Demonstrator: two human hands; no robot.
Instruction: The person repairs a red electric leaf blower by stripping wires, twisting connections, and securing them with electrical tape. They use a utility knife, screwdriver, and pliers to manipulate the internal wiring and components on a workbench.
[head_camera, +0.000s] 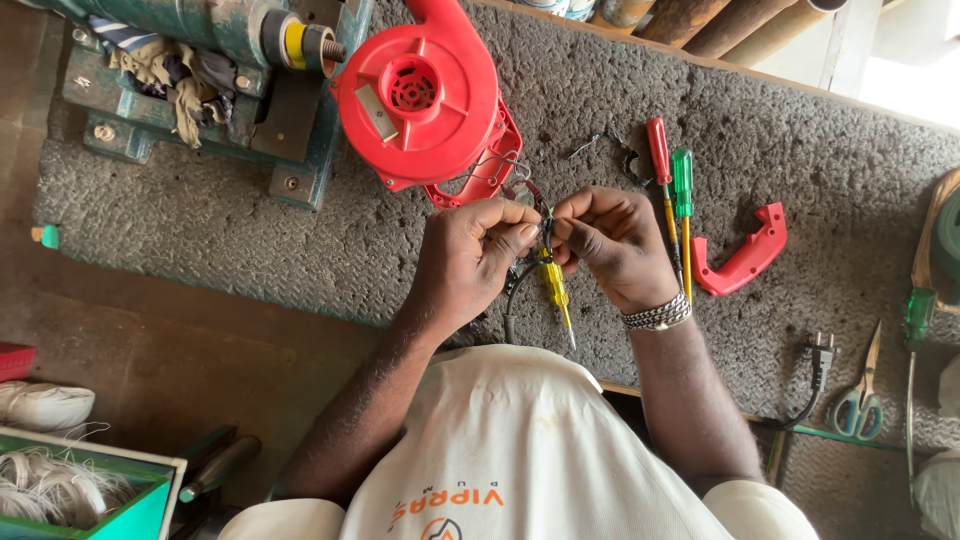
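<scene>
Left hand (470, 255) is closed, its fingertips pinched on the thin wires (520, 195) that run out of the red blower housing (420, 95). Right hand (605, 245) is closed as well, thumb and fingers gripping the same wire bundle just beside the left fingertips, so both hands meet above the grey textured mat (250, 220). A yellow-handled screwdriver (553, 285) hangs between the two hands, tip pointing toward the person; which hand carries it cannot be told. The right wrist wears a beaded bracelet (657, 314). The blower housing lies on the mat just beyond the hands, its round grille facing up. To the right of the hands lie a red-handled screwdriver (658, 150) and a green-handled screwdriver (682, 182), side by side, with a detached red handle piece (745, 255) near them. Further right, a black power plug (820, 350) and scissors (860, 400) rest on the mat.
</scene>
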